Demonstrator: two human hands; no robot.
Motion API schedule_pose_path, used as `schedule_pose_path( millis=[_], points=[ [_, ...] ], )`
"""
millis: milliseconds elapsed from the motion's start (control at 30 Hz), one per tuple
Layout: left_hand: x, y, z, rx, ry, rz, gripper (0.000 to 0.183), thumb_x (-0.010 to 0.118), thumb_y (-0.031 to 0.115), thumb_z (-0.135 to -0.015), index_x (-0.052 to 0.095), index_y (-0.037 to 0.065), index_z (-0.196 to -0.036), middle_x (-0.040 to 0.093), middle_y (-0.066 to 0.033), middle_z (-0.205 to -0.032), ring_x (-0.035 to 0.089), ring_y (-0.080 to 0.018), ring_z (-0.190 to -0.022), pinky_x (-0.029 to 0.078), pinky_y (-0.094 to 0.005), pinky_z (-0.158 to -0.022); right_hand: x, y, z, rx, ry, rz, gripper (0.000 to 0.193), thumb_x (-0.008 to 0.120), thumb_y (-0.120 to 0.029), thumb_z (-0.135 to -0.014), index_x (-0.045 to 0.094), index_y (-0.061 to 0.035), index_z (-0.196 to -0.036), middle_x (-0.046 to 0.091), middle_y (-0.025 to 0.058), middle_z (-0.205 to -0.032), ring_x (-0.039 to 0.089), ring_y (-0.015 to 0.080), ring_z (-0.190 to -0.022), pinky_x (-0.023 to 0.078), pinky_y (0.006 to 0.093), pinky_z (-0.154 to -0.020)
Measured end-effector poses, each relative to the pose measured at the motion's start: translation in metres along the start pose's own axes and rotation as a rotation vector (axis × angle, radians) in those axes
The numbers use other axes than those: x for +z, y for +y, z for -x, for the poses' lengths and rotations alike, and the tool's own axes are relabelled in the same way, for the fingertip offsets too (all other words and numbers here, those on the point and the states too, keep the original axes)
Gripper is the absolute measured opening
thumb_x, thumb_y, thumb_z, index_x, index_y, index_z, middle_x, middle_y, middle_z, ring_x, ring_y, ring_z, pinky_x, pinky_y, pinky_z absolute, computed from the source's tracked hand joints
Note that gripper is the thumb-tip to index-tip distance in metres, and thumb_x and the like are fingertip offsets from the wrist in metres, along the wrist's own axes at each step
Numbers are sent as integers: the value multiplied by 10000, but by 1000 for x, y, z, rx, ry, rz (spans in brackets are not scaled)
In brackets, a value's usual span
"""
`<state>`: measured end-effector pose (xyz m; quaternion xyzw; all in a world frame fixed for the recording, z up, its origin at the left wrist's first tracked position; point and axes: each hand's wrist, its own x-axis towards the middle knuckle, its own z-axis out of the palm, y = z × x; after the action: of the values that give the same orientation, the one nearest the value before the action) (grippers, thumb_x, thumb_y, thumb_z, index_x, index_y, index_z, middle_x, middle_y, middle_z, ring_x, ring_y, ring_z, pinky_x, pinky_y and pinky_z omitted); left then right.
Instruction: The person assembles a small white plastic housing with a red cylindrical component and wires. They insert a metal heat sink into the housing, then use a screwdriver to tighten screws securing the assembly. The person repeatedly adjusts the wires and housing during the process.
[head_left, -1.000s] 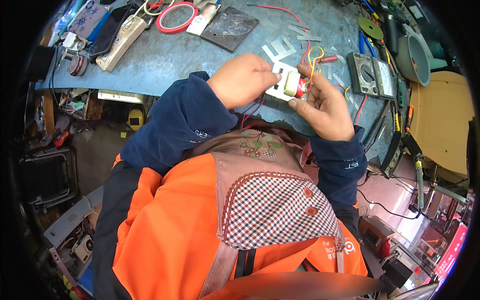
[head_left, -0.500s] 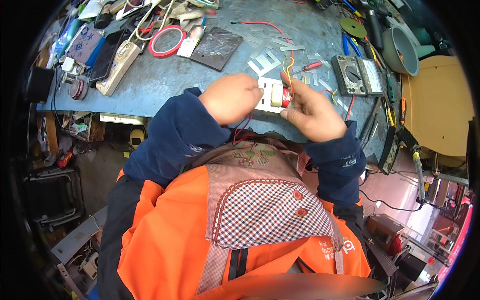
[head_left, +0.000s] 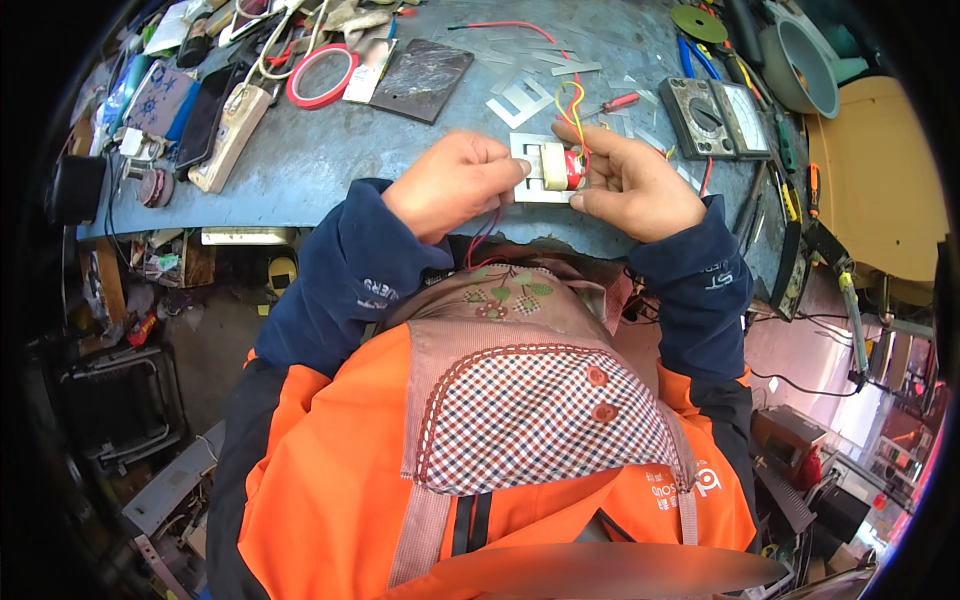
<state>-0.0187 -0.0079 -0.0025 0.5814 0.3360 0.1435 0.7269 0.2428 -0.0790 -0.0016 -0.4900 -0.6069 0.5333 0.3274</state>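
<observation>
A small transformer coil [head_left: 554, 167], cream with a red-wrapped end, sits in flat silver E-shaped core plates [head_left: 528, 191] close to the bench's near edge. My right hand [head_left: 645, 188] holds its right side between thumb and fingers. At the left edge of the plates, my left hand [head_left: 448, 185] is closed in a pinch; its fingertips touch the metal, and anything between them is hidden. Yellow and red wires [head_left: 574, 105] rise from the coil, while dark red wires [head_left: 484, 238] hang below my left hand. A loose E-shaped plate [head_left: 521, 103] lies just beyond.
Thin metal strips [head_left: 575, 68] and a red-handled screwdriver [head_left: 620, 101] lie beyond my hands. An analog multimeter [head_left: 700, 115] stands to the right, near pliers [head_left: 698, 62]. Leftward are a dark square plate [head_left: 424, 82], red tape [head_left: 322, 99] and a power strip [head_left: 229, 140].
The view has shifted slightly. The coil and plates now lie flatter, and my right fingers have opened a little around them. My left hand stays at the left edge of the plates.
</observation>
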Motion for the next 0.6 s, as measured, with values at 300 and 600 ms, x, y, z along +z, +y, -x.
schedule_pose_path(
  millis=[300,600],
  points=[
    [-1,-13,1,37,48,-41,343,697,286,-1086,694,53,-835,558,52,-664,408,-18,-533,285,-232,-476,-1,-18,-1,190,-98,-71,786,649,182,-926,400,43,-1658,663,118,-1437,638,169,-1320,502,315,-1130],
    [11,-6,6,-60,87,121,360,691,289,-1084,693,43,-821,527,39,-610,419,-34,-519,284,-247,-456,-3,-14,-5,47,-95,-130,762,719,101,-914,450,54,-1626,564,-40,-892,536,62,-814,445,250,-709]
  ],
)
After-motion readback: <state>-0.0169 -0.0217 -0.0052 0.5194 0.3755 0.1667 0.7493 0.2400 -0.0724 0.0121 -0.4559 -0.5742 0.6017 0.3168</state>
